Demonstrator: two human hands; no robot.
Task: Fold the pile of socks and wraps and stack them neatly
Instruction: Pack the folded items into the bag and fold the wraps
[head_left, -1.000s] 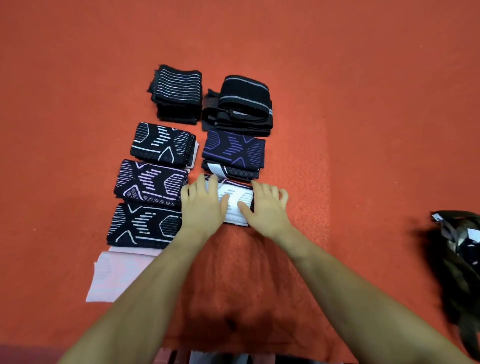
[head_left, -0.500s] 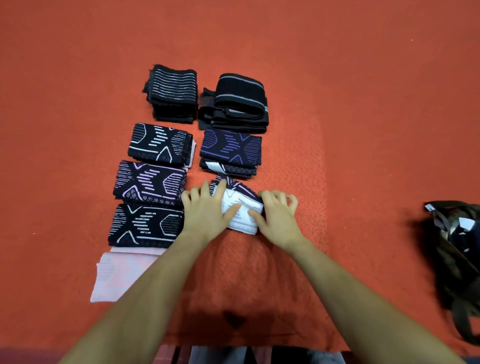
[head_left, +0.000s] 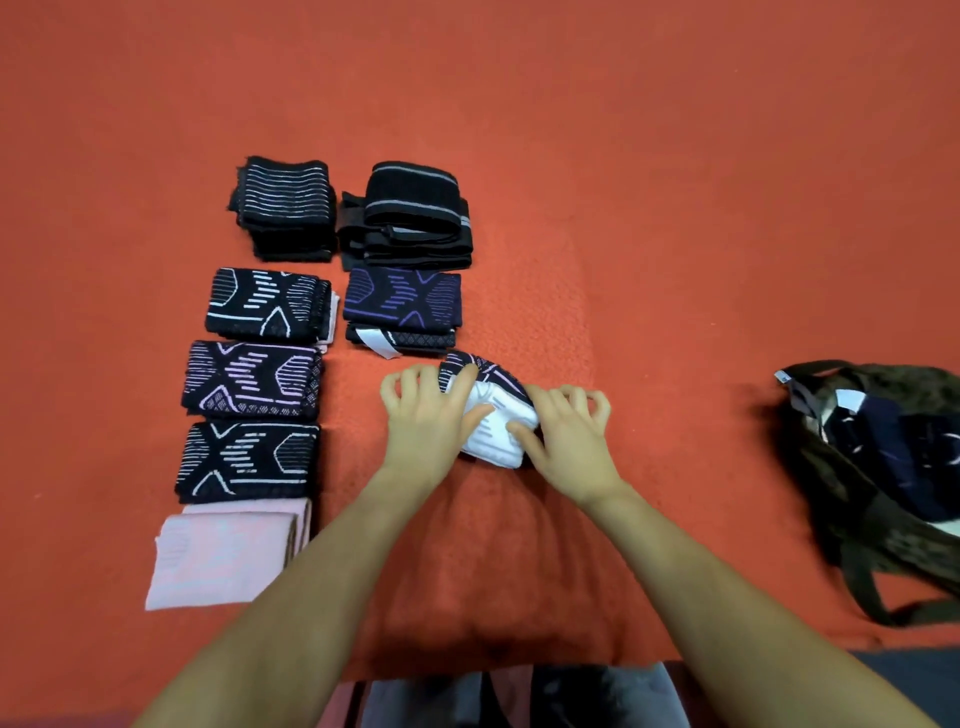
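Both hands pinch one folded sock (head_left: 493, 426), white with a dark patterned end, on the red cloth (head_left: 623, 208) just below the purple-patterned stack (head_left: 402, 299). Left hand (head_left: 428, 421) lies knuckles-up, thumb pressed to the white part, fingers curled over the dark end. Right hand (head_left: 569, 434) mirrors it, fingertips hooked, forearms angling in from below. A dark bag (head_left: 883, 467) sits well apart on the right.

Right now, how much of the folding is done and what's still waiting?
Done: seven folded stacks in two columns on the red cloth, from the striped stack to the pink one. In hand: left hand and right hand fold a white-and-dark piece. Left: more pieces in the dark bag.
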